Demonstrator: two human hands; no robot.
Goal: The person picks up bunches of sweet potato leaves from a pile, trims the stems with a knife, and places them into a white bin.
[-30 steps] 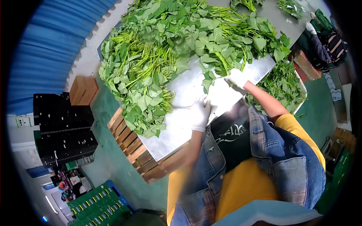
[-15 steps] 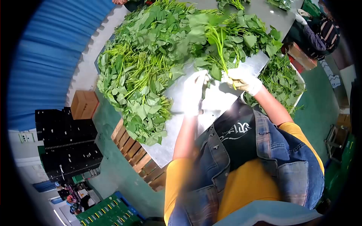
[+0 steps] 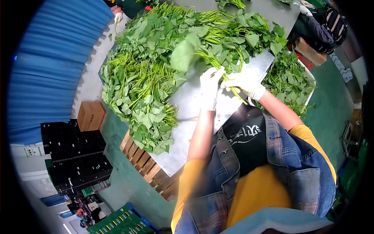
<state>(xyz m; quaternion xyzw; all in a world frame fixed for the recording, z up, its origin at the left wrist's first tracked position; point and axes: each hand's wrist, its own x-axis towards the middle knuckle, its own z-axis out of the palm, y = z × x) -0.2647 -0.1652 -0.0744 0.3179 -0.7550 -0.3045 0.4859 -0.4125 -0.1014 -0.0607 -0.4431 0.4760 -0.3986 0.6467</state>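
A few leafy green stems, with heart-shaped leaves like sweet potato greens, slant between my white-gloved hands. My left hand is closed around the middle of these stems, leaf end pointing up and to the left. Lower down, my right hand pinches the stems, and their cut ends stick out below its fingers. The leaf at the top is smeared by motion. Both hands are above the bare front part of a metal table. A large heap of the same greens covers the table beyond and to the left.
More greens fill a white-rimmed tub at my right. Wooden slats show under the table. Black crates and a cardboard box stand at left. Gloved co-workers' hands show at top left and top right.
The stems have tipped from nearly upright to leaning left. My left hand has come up and right to close on them, beside my right hand. A co-worker's gloved hand has appeared at top left.
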